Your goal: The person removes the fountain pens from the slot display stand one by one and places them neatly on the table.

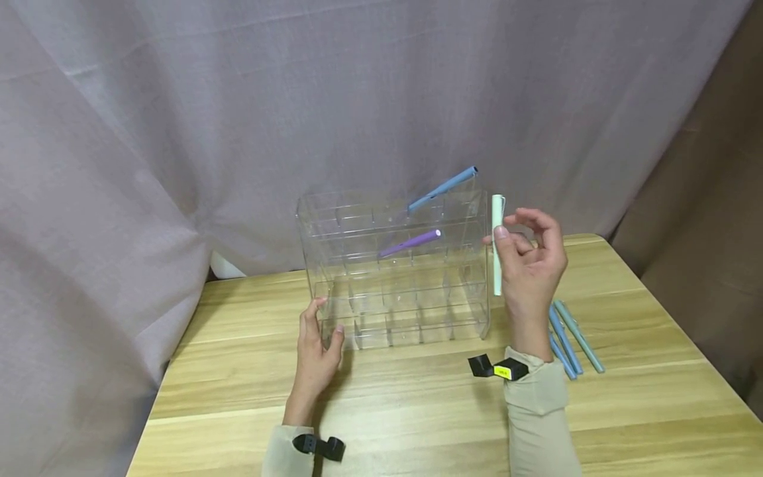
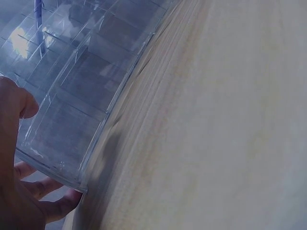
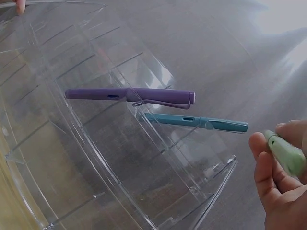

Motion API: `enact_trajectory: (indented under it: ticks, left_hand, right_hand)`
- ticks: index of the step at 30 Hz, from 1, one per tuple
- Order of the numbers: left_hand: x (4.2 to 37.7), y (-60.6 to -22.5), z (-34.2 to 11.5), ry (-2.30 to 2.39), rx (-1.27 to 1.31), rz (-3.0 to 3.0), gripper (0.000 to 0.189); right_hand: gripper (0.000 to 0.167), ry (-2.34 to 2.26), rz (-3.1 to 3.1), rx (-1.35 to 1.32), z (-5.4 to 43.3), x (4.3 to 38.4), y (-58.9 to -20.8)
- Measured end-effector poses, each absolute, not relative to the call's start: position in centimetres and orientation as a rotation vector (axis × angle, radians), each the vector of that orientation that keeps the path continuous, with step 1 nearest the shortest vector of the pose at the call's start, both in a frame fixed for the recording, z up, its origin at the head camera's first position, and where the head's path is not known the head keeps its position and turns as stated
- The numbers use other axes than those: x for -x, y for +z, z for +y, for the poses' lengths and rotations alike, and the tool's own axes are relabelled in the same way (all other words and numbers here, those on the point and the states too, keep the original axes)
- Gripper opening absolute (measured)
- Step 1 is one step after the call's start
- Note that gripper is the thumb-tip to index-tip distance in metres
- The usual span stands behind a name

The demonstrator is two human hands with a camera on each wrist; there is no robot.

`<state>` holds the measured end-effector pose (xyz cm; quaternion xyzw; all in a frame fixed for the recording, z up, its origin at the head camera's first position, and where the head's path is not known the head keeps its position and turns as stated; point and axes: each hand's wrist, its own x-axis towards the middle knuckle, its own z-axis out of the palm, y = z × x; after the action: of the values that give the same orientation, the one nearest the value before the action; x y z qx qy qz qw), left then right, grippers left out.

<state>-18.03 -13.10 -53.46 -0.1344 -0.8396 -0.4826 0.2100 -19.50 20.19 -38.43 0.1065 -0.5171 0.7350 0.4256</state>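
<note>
On wood-grain table (image 1: pixel 417 397), clear plastic rack (image 1: pixel 398 319) stands, shelves split by thin dividers. Left hand (image 1: pixel 317 354) grips its lower left side, thumb in front. Right hand (image 1: pixel 533 268) pinches one slim pale green pen (image 1: pixel 497 265), nearly upright, just beside rack's right side. Rack holds two tilted pens: one purple pen (image 1: pixel 411 244), one blue pen (image 1: pixel 444 188) higher. Near right forearm lie three pens: two blue pens (image 1: pixel 565 341), one darker green pen (image 1: pixel 579 336).
</note>
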Motion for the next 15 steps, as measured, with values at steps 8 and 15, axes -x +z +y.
enact_trajectory:
  ticks: [8,15]
  left_hand:
    - [18.21,-53.46,-13.04,-1.364,0.377,-2.334,0.067]
    - [18.32,-53.46,-13.21,-1.390,0.366,-2.343,0.067]
  right_hand:
    - [0.035,1.874,-1.347,-0.273,20.48,19.13,-38.35]
    - [0.037,1.896,-1.391,-0.223,20.76,18.56,-38.41]
